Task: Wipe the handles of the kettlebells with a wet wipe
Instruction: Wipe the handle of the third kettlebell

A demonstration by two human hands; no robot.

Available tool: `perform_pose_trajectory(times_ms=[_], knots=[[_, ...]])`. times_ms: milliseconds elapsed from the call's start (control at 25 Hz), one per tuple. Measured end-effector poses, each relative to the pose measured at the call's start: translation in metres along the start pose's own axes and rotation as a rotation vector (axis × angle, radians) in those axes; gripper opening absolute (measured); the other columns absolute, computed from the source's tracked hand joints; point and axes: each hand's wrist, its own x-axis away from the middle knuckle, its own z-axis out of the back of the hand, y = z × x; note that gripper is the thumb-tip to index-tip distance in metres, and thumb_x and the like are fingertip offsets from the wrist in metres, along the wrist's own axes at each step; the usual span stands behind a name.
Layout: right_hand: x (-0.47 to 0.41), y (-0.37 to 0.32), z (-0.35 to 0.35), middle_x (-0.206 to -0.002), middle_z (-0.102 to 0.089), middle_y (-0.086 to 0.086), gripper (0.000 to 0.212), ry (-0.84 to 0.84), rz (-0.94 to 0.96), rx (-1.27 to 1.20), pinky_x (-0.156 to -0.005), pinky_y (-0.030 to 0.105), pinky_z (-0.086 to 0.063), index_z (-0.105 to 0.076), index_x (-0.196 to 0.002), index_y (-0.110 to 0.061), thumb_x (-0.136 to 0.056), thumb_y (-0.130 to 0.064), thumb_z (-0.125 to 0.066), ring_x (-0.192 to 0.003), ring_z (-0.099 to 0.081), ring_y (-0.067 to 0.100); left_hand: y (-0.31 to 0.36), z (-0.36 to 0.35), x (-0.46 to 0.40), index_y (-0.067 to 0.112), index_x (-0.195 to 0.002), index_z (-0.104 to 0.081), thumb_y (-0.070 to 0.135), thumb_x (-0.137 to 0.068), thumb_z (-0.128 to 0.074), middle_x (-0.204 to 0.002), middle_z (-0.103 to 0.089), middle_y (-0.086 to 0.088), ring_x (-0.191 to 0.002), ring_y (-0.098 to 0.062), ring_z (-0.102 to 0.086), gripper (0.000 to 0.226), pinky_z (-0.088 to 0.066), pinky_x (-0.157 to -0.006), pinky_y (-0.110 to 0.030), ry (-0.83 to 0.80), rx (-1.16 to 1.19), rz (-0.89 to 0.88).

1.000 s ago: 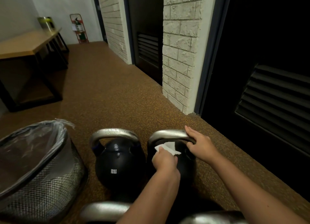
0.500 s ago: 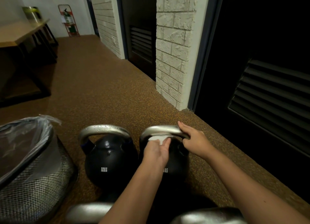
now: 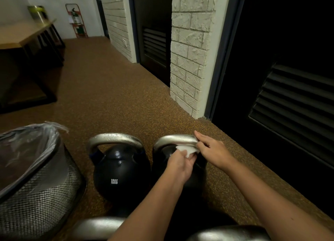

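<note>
Two black kettlebells with silver handles stand side by side on the brown floor. The left kettlebell (image 3: 121, 174) is marked 12KG and nobody touches it. At the right kettlebell (image 3: 196, 175), my left hand (image 3: 180, 164) pinches a white wet wipe (image 3: 186, 149) against the underside of its silver handle (image 3: 173, 138). My right hand (image 3: 211, 151) grips the right end of that same handle, fingers over the top. Two more silver handles (image 3: 95, 227) show at the bottom edge, partly hidden by my forearms.
A wire-mesh bin (image 3: 36, 192) lined with a clear plastic bag stands at the left, close to the 12KG kettlebell. A white brick pillar (image 3: 189, 60) and dark louvred doors (image 3: 292, 99) run along the right. A wooden table (image 3: 21, 34) stands at the far left.
My left hand has slid the wipe to the right under the handle, close to my right hand. My right hand stays on the handle's right end. The view has shifted slightly.
</note>
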Motion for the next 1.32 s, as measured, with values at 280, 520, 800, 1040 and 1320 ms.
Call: perform_pose_trajectory(times_ms=[280,520,800,1040,1320], knots=[[-0.001,0.006,-0.013,-0.149,-0.035,-0.005,0.054,0.081,0.053,0.029,-0.113,0.028,-0.019,-0.035,-0.141,-0.029,-0.091,-0.039,-0.053,-0.138,-0.030,0.014,0.025,0.011,0.008,-0.010,-0.136,-0.027,-0.010,-0.093,-0.015,-0.139,-0.037,-0.030,-0.130,-0.039,-0.037,0.044,-0.024,-0.112,-0.048,0.127,0.296,-0.056],[-0.006,0.009,-0.014,-0.149,-0.035,-0.007,0.049,0.078,0.032,0.067,-0.114,0.033,-0.022,-0.036,-0.140,-0.032,-0.093,-0.044,-0.044,-0.138,-0.031,0.015,-0.016,-0.015,0.015,-0.006,-0.130,-0.043,-0.009,-0.092,-0.020,-0.117,-0.057,-0.021,-0.105,-0.031,-0.055,0.044,-0.041,-0.098,-0.040,0.049,0.101,-0.010],[-0.003,0.003,-0.013,-0.149,-0.035,-0.004,0.048,0.086,0.047,0.079,-0.113,0.027,-0.018,-0.035,-0.141,-0.028,-0.096,-0.041,-0.040,-0.139,-0.028,0.012,0.034,0.009,0.005,-0.007,-0.143,-0.011,-0.004,-0.096,-0.011,-0.152,-0.015,-0.023,-0.138,-0.036,-0.023,0.047,-0.013,-0.115,-0.044,0.222,0.425,-0.013],[-0.003,0.005,-0.012,-0.149,-0.036,-0.004,0.047,0.084,0.050,0.058,-0.113,0.025,-0.018,-0.036,-0.141,-0.027,-0.096,-0.041,-0.040,-0.139,-0.029,0.011,0.014,-0.011,0.032,-0.005,-0.135,-0.033,-0.003,-0.097,-0.022,-0.137,-0.042,-0.024,-0.123,-0.037,-0.045,0.040,-0.035,-0.106,-0.042,0.276,0.142,-0.082],[-0.003,0.005,-0.012,-0.150,-0.032,-0.006,0.049,0.076,0.044,0.104,-0.114,0.031,-0.016,-0.032,-0.143,-0.029,-0.096,-0.043,-0.036,-0.140,-0.026,0.012,0.053,0.012,0.058,0.011,-0.124,-0.057,-0.005,-0.092,-0.036,-0.119,-0.059,-0.001,-0.114,-0.013,-0.052,0.041,-0.039,-0.094,-0.018,0.245,-0.893,-0.849]])
